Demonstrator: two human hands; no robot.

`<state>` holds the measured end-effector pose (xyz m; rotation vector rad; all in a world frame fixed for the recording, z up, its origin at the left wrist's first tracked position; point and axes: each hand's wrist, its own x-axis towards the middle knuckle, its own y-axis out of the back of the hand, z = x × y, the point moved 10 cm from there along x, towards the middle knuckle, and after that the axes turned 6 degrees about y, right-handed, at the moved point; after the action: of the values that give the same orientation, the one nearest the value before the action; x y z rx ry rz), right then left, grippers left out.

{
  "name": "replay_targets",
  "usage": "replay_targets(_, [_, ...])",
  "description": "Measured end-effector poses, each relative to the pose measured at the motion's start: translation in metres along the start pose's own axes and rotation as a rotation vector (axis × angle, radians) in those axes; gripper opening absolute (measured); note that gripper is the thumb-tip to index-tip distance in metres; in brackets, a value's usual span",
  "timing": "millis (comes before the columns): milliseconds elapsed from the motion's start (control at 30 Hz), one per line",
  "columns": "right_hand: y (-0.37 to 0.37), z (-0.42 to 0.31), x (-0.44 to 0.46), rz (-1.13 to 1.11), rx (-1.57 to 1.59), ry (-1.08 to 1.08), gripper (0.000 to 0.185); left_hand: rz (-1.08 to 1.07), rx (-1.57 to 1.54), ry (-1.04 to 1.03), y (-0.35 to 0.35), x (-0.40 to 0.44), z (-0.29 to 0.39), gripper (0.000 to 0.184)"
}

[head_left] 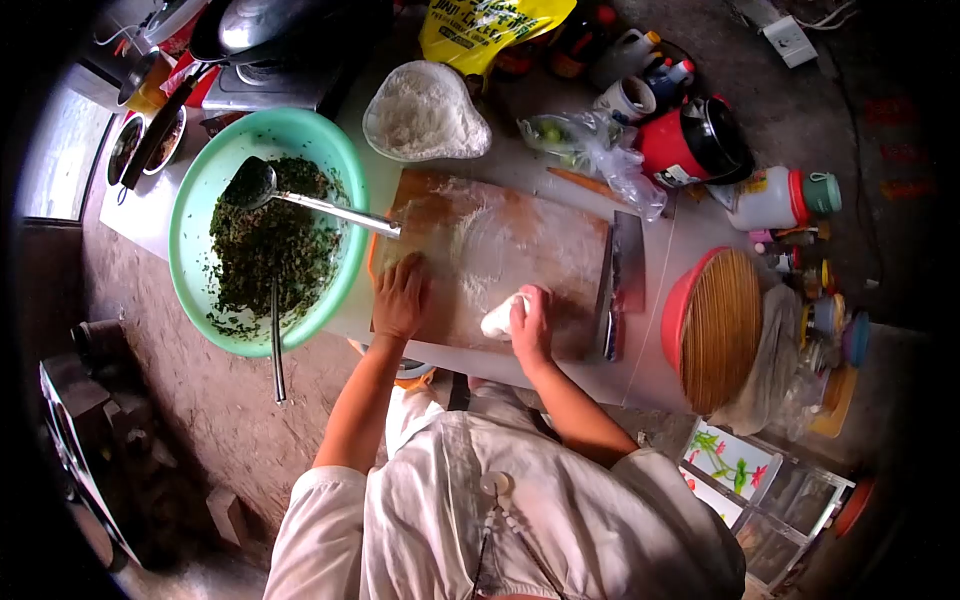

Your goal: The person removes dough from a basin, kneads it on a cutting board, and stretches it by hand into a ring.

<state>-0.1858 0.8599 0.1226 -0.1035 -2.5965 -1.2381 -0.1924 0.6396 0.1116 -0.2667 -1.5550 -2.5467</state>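
Observation:
My right hand [533, 322] grips a lump of white dough [497, 320] on the floured wooden board [560, 235], near its front edge. At the board's left side my left hand [402, 296] lies with fingers stretched out on the wood, holding nothing. White flour is smeared over the middle of the board. A cleaver [628, 262] with a dark handle lies along the board's right side. To the left stands a green bowl [352, 165] of chopped green filling [262, 245], with a ladle [335, 208] and a second metal-handled utensil [277, 345] in it.
Behind the board is a bowl of flour [425, 110]. A yellow bag [485, 30], a plastic bag of green vegetables [590, 140] and a red pot [680, 145] stand farther back. At right, a round slatted lid [735, 330] covers a red basin [680, 300].

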Motion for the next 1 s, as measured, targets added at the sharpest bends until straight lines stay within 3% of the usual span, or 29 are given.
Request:
replay_targets(167, [-0.026,-0.007,0.046,-0.026,-0.17,0.135,0.016,-0.041,0.048,0.01,-0.008,-0.001,-0.005,0.035])
replay_targets(467, [-0.058,0.019,0.096,-0.238,-0.07,0.249,0.025,-0.004,-0.025,-0.011,0.003,-0.002,0.0,0.04])
replay_targets(533, [-0.048,0.029,0.096,-0.174,0.167,0.083,0.029,0.024,-0.018,-0.027,0.007,-0.002,0.0,0.04])
replay_targets(567, [-0.048,0.048,0.082,-0.195,0.536,-0.177,0.031,0.01,-0.033,-0.015,0.005,-0.002,-0.002,0.039])
replay_targets(600, [-0.032,0.038,0.074,-0.195,0.527,-0.177,0.031,-0.004,-0.051,-0.002,0.002,-0.002,-0.002,0.039])
replay_targets(667, [-0.017,0.039,0.042,-0.283,0.602,-0.466,0.027,-0.002,-0.089,0.004,-0.003,-0.003,-0.005,0.037])
replay_targets(733, [-0.006,0.032,0.023,-0.095,0.319,-0.18,0.021,-0.005,-0.115,0.006,-0.004,-0.003,-0.005,0.034])
replay_targets(800, [0.005,0.009,0.013,0.14,0.064,-0.086,0.016,-0.017,-0.032,0.014,-0.005,-0.003,-0.006,0.036])
replay_targets(900, [-0.008,0.007,0.034,0.137,-0.133,0.018,0.017,-0.014,-0.015,0.003,-0.006,-0.002,-0.007,0.035])
replay_targets(1000, [-0.023,0.034,0.058,-0.04,-0.244,-0.101,0.02,-0.056,-0.053,0.023,-0.007,0.0,-0.008,0.035])
